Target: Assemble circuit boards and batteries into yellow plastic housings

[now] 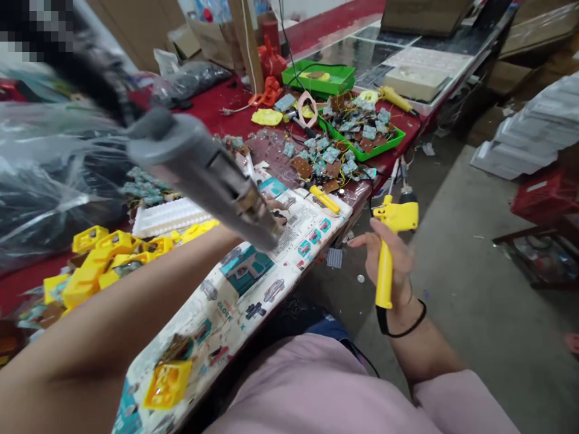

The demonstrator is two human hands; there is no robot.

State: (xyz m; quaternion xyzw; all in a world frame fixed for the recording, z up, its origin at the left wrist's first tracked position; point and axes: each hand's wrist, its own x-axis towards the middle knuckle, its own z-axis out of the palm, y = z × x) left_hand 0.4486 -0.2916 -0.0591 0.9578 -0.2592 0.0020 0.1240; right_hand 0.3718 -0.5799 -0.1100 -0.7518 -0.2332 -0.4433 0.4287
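Observation:
My right hand (392,259) is wrapped round the handle of a yellow soldering gun (398,216), held off the table's right edge with its metal tip pointing away from me. A black cord runs from the handle's lower end past my wrist. My left hand (274,205) rests over the printed cardboard sheet (289,271), its fingers bent round a small dark piece I cannot make out. A blurred grey tool (203,169) hangs close to the camera and hides much of that hand. A yellow cylindrical piece (324,199) lies beside it on the cardboard.
Circuit boards with wires (323,160) are heaped beyond the cardboard, some in a green tray (393,142). Yellow plastic housings (90,271) are piled at left, with one yellow housing (167,384) on the near cardboard. White stacked pieces (538,126) stand at right.

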